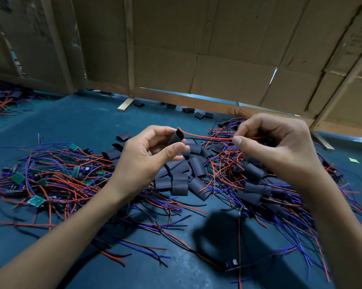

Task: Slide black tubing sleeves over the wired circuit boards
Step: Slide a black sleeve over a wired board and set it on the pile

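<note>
My left hand (148,151) holds a black tubing sleeve (176,137) between thumb and fingers, its open end facing right. My right hand (267,142) pinches a red and a black wire (209,138) that run into that open end. A wired board (232,264) lies low on the mat, at the end of dark wires that run up from it. Loose black sleeves (180,176) are heaped between my hands. Bare green circuit boards with red and blue wires (36,200) lie in a pile at left. Sleeved boards (257,188) lie at right.
A blue-green mat (75,126) covers the table. Cardboard walls (217,49) close off the back and sides, propped by wooden strips (125,104). A few stray sleeves (198,115) lie near the back wall. More wires are heaped at the far left (3,101).
</note>
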`<state>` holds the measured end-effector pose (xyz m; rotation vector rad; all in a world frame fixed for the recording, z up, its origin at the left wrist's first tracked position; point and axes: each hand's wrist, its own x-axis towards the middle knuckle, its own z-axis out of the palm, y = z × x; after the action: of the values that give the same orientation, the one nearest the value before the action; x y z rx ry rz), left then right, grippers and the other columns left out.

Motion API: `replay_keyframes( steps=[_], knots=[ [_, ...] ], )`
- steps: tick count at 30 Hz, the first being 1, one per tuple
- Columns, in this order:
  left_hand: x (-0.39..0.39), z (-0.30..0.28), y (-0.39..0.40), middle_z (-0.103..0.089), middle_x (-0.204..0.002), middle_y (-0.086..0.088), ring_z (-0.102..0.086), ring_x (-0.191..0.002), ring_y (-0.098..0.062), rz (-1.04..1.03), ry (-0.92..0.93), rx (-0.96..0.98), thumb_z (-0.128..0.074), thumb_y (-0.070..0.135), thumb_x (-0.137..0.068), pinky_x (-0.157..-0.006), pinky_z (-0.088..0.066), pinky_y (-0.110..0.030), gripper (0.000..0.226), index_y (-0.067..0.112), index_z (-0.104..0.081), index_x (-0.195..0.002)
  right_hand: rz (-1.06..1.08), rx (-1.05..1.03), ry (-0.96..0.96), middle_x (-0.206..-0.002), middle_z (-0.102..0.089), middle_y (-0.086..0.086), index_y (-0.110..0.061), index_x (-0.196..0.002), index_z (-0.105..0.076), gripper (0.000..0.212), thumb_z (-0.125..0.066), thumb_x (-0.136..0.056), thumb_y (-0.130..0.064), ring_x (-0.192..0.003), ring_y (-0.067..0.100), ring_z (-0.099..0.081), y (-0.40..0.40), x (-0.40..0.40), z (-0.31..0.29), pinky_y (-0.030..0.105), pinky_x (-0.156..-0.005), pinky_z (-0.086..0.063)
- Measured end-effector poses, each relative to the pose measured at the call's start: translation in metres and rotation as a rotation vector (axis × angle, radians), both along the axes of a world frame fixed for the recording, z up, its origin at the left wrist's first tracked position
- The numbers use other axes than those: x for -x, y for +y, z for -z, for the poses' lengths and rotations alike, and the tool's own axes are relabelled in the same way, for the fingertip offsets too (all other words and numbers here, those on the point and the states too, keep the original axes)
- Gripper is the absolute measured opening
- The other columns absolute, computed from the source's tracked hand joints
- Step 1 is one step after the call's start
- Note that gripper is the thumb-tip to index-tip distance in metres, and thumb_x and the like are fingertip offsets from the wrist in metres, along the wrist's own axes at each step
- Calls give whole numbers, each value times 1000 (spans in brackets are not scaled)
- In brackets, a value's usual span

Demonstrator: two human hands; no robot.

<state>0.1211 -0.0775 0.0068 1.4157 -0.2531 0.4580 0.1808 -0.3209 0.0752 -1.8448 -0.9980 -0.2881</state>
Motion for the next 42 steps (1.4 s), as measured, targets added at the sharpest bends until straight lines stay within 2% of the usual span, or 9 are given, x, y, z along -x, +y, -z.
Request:
replay_keyframes(
  steps=[15, 18, 20, 24, 26, 29, 33, 37, 42],
  knots=[
    [-2, 3, 2, -75, -103, -13, -74, -100, -31, -11, -10, -7, -76, 29, -85, -77, -62, -37, 34, 12, -63, -110, 17, 54, -17, -68, -64, 13, -11, -78, -71, 6, -75, -83, -13, -60, 11, -54, 0, 3, -1, 18, -59, -43],
    [-3, 6, 7, -76, -106, -5, -73, -102, -26, -105, -41, -182, -79, 32, -85, -85, -60, -41, 34, 17, -64, -112, 5, 63, -13, -69, -65, 13, -10, -78, -71, 7, -76, -83, -11, -61, 10, -55, 0, 3, -2, 18, -59, -43],
    [-3, 10, 13, -74, -110, 5, -71, -103, -13, -255, -156, -493, -78, 31, -86, -91, -58, -36, 36, 15, -65, -116, -15, 71, -1, -70, -68, 10, -10, -80, -73, 8, -80, -84, -7, -62, 8, -58, 0, 4, -2, 19, -60, -45],
    [0, 14, 13, -74, -108, 3, -67, -93, -15, -490, -465, -901, -78, 21, -89, -82, -55, -37, 27, 8, -72, -112, -15, 138, 61, -70, -71, -3, -14, -83, -77, 4, -80, -86, -12, -60, 1, -59, 9, 7, -2, 15, -59, -45],
    [0, 15, 10, -75, -100, 1, -62, -85, -15, -526, -587, -982, -76, 20, -92, -80, -52, -34, 18, 7, -75, -105, 19, 204, 71, -70, -71, -9, -16, -85, -78, 4, -81, -85, -19, -60, 1, -60, 19, 10, 1, 17, -60, -46],
    [1, 15, 7, -75, -94, -1, -60, -78, -17, -524, -632, -1019, -74, 17, -93, -79, -50, -32, 13, 5, -76, -100, 160, 241, 180, -75, -73, 1, -25, -90, -75, 18, -83, -80, -38, -67, 17, -68, 33, 13, 8, 37, -66, -54],
    [0, 14, 12, -74, -91, 0, -64, -76, -21, -568, -513, -928, -72, 20, -93, -74, -51, -33, 13, 8, -75, -99, 227, 327, 494, -71, -75, 3, -24, -96, -69, 40, -80, -74, -56, -49, 17, -63, 34, 12, 8, 25, -42, -41],
    [-3, 9, 25, -74, -86, -1, -68, -74, -24, -643, -371, -833, -71, 22, -92, -68, -52, -39, 14, 10, -75, -99, 128, 243, 699, -76, -75, 10, -12, -90, -71, 43, -84, -65, -43, -50, 16, -56, 19, 7, -3, 18, -36, -31],
    [0, 6, 28, -74, -106, 0, -67, -83, -25, -555, -416, -974, -72, 29, -92, -81, -51, -30, 30, 9, -72, -113, 82, 16, 678, -65, -68, 8, -3, -88, -73, 3, -73, -86, -6, -42, 9, -52, 12, 4, -8, 16, -33, -28]
  ],
)
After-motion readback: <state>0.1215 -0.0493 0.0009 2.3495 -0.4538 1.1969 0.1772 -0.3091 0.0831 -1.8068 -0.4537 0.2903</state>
